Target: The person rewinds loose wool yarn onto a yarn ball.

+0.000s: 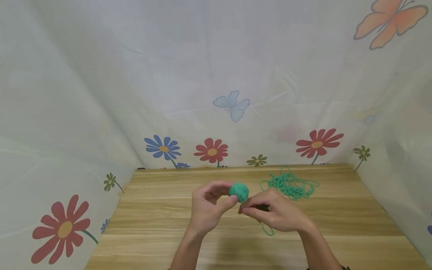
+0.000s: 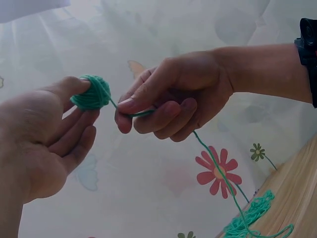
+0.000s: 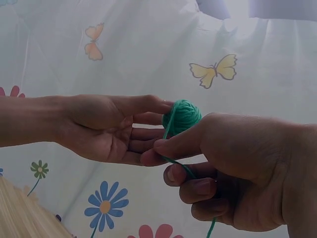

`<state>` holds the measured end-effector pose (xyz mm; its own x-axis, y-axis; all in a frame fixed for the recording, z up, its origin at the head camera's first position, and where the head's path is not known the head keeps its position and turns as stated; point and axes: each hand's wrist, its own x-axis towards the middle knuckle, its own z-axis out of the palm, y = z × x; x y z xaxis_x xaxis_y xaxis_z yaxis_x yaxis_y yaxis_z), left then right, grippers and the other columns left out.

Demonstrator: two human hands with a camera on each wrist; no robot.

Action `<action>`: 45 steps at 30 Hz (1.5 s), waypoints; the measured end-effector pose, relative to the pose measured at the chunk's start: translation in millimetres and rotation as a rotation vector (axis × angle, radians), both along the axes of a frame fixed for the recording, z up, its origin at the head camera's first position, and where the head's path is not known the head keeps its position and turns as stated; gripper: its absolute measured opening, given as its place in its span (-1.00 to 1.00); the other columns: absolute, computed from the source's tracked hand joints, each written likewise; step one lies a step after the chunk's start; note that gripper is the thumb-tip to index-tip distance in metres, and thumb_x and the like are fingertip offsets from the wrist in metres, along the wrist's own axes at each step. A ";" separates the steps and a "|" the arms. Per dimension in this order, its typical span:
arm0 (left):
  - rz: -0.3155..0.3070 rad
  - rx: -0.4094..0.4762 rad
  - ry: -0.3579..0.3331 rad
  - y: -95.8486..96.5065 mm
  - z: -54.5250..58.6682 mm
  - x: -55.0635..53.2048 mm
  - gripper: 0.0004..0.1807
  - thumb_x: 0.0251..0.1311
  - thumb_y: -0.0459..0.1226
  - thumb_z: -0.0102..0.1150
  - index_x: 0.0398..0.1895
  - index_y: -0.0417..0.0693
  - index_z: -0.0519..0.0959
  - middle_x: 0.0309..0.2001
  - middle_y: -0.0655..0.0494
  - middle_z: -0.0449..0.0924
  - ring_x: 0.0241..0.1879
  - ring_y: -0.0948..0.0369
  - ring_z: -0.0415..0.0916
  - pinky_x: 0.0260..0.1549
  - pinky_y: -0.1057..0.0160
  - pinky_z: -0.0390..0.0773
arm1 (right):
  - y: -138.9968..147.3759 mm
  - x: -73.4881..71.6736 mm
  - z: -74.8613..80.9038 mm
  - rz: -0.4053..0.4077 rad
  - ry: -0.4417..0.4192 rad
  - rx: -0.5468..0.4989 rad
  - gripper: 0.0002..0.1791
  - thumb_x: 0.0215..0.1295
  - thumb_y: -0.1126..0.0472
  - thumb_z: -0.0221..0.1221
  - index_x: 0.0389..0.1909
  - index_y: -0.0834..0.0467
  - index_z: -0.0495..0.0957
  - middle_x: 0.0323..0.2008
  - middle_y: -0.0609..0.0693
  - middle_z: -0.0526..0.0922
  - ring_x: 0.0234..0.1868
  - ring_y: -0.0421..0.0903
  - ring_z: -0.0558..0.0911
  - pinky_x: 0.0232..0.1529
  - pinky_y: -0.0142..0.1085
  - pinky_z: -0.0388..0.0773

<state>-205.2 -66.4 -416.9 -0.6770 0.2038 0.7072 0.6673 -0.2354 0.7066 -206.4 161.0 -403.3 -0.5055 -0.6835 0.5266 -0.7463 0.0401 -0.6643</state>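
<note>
On my feed, the left hand grasps the green yarn ball above the table. I see the right hand pinching its strand (the loose heap lies farther back).

The head view looks forward and down over the tabletop, far enough back to take in the left hand, the right hand and the flowered cloth beyond. The left wrist view looks closely along the left hand toward the cloth, tilted, with the tabletop slanting in its lower right corner. The right wrist view sits close to the right hand, the tabletop at lower left. All three share the ball; head and left wrist share the yarn pile.
</note>
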 end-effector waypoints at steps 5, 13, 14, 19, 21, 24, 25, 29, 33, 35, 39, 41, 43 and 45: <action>-0.122 -0.029 0.003 -1.2 0.6 2.7 -0.72 0.10 -0.65 0.34 -0.09 -0.51 0.61 -0.15 -0.35 0.70 -0.19 0.01 0.70 -0.11 0.01 0.76 | 1.6 -0.5 -0.1 -0.043 -0.117 0.011 -0.73 0.49 0.41 0.16 -0.32 0.01 0.69 -0.69 -0.07 0.37 -0.66 -0.35 0.30 -0.64 -0.59 0.28; -0.178 -0.125 0.035 -0.8 15.7 13.8 -0.73 0.03 -0.68 0.34 -0.16 -0.51 0.61 -0.21 -0.37 0.69 -0.22 0.07 0.68 -0.20 0.05 0.76 | 5.2 0.2 2.7 -0.165 -0.203 -0.027 -0.78 0.49 0.38 0.17 -0.24 0.03 0.72 -0.50 -0.07 0.66 -0.58 -0.22 0.47 -0.62 -0.44 0.51; -0.176 -0.135 0.036 -1.0 17.8 15.3 -0.74 0.03 -0.68 0.34 -0.16 -0.51 0.61 -0.21 -0.36 0.69 -0.21 0.07 0.68 -0.19 0.07 0.76 | 5.6 0.3 2.8 -0.175 -0.214 -0.033 -0.78 0.50 0.37 0.16 -0.22 0.03 0.71 -0.49 -0.08 0.67 -0.58 -0.21 0.47 -0.62 -0.42 0.51; -0.181 -0.190 0.042 -2.7 12.3 12.2 -0.74 0.04 -0.64 0.40 -0.16 -0.45 0.65 -0.21 -0.30 0.71 -0.19 0.08 0.68 -0.18 0.07 0.77 | 7.2 0.1 1.9 -0.185 -0.251 -0.097 -0.81 0.52 0.41 0.12 -0.22 0.14 0.68 -0.61 -0.01 0.45 -0.67 -0.17 0.31 -0.73 -0.31 0.35; -0.186 -0.220 0.057 -2.9 5.2 7.6 -0.75 0.07 -0.58 0.43 -0.16 -0.40 0.66 -0.20 -0.24 0.73 -0.19 0.10 0.68 -0.18 0.07 0.77 | 7.5 0.2 2.0 -0.187 -0.259 -0.114 -0.83 0.51 0.42 0.13 -0.22 0.17 0.67 -0.63 0.04 0.38 -0.69 -0.16 0.27 -0.76 -0.27 0.30; -0.175 -0.270 0.083 -2.4 -2.6 1.9 -0.77 0.11 -0.47 0.47 -0.15 -0.30 0.70 -0.19 -0.12 0.77 -0.20 0.16 0.69 -0.17 0.10 0.77 | 7.8 0.9 2.9 -0.209 -0.270 -0.118 -0.85 0.51 0.40 0.14 -0.22 0.20 0.66 -0.62 0.03 0.38 -0.68 -0.18 0.26 -0.76 -0.28 0.28; -0.168 -0.287 0.094 -1.9 -3.4 1.2 -0.77 0.12 -0.45 0.48 -0.15 -0.28 0.71 -0.19 -0.08 0.77 -0.20 0.18 0.69 -0.17 0.13 0.77 | 7.9 1.1 3.1 -0.218 -0.272 -0.121 -0.86 0.51 0.40 0.14 -0.22 0.20 0.66 -0.62 0.03 0.38 -0.67 -0.18 0.26 -0.75 -0.29 0.29; -0.115 -0.353 0.124 -0.5 -5.5 -0.5 -0.78 0.11 -0.39 0.51 -0.16 -0.19 0.73 -0.21 0.02 0.79 -0.22 0.27 0.69 -0.18 0.22 0.77 | 8.5 1.1 3.3 -0.247 -0.244 -0.167 -0.84 0.50 0.43 0.12 -0.23 0.19 0.64 -0.62 0.00 0.35 -0.68 -0.19 0.25 -0.76 -0.28 0.28; -0.055 -0.394 0.120 0.1 -6.8 -2.4 -0.79 0.14 -0.34 0.50 -0.15 -0.13 0.74 -0.23 0.11 0.79 -0.25 0.33 0.68 -0.20 0.28 0.77 | 8.6 0.4 2.5 -0.249 -0.169 -0.242 -0.76 0.45 0.54 0.09 -0.24 0.17 0.63 -0.65 0.00 0.35 -0.72 -0.17 0.24 -0.82 -0.24 0.23; -0.034 -0.402 0.109 -0.1 -7.2 -3.0 -0.79 0.16 -0.32 0.49 -0.14 -0.12 0.74 -0.23 0.13 0.79 -0.26 0.34 0.68 -0.20 0.29 0.77 | 8.4 0.3 2.5 -0.237 -0.137 -0.275 -0.72 0.41 0.60 0.08 -0.25 0.19 0.62 -0.65 0.00 0.37 -0.73 -0.17 0.24 -0.85 -0.23 0.20; -0.011 -0.412 0.091 -0.8 -7.2 -3.4 -0.78 0.14 -0.32 0.51 -0.14 -0.11 0.74 -0.23 0.14 0.79 -0.26 0.35 0.69 -0.20 0.29 0.77 | 7.5 0.4 2.7 -0.198 -0.099 -0.311 -0.68 0.37 0.65 0.06 -0.22 0.21 0.63 -0.64 0.00 0.38 -0.73 -0.18 0.24 -0.86 -0.24 0.19; 0.011 -0.424 0.090 -0.8 -6.1 -2.5 -0.78 0.12 -0.34 0.52 -0.15 -0.12 0.74 -0.23 0.14 0.79 -0.27 0.35 0.69 -0.20 0.29 0.76 | 7.2 0.2 2.3 -0.179 -0.088 -0.316 -0.67 0.35 0.67 0.06 -0.21 0.22 0.64 -0.63 -0.01 0.39 -0.72 -0.19 0.25 -0.86 -0.25 0.20; 0.040 -0.428 0.082 -0.2 -3.3 -0.4 -0.78 0.10 -0.38 0.52 -0.17 -0.14 0.75 -0.25 0.11 0.80 -0.29 0.33 0.69 -0.19 0.26 0.76 | 7.2 -0.1 1.5 -0.162 -0.077 -0.312 -0.67 0.34 0.68 0.07 -0.20 0.23 0.66 -0.62 -0.02 0.40 -0.71 -0.21 0.26 -0.86 -0.27 0.21; 0.081 -0.423 0.076 0.8 1.4 2.7 -0.77 0.07 -0.42 0.53 -0.18 -0.18 0.74 -0.26 0.07 0.80 -0.31 0.30 0.70 -0.19 0.23 0.76 | 6.9 -0.7 0.5 -0.142 -0.056 -0.293 -0.66 0.32 0.68 0.09 -0.21 0.23 0.68 -0.61 -0.04 0.43 -0.70 -0.22 0.28 -0.84 -0.30 0.23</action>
